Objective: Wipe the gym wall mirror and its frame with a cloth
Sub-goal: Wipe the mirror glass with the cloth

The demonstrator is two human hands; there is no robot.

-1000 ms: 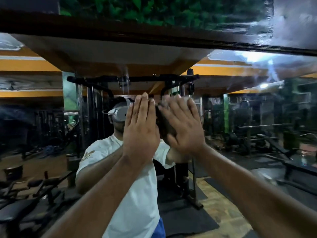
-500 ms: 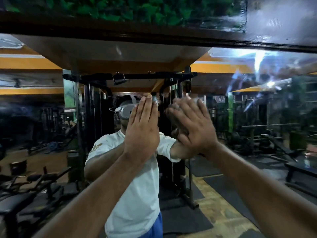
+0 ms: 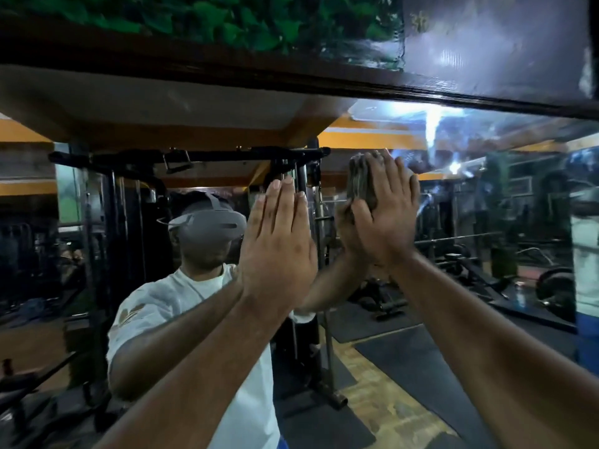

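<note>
A gym's weight racks and floor mats showed reflected in the wall mirror [image 3: 97, 196], where the left hand [image 3: 278, 244] lay flat on the glass with straight fingers held together. Just right of it, the right hand [image 3: 385, 215] pressed a grey cloth [image 3: 359, 183] flat against the glass, fingers straight. The dark wooden frame [image 3: 324, 76] ran along the mirror's top edge above both hands, leafy green wall [image 3: 227, 17] above it, and smeared glass stretched away to the right.
</note>
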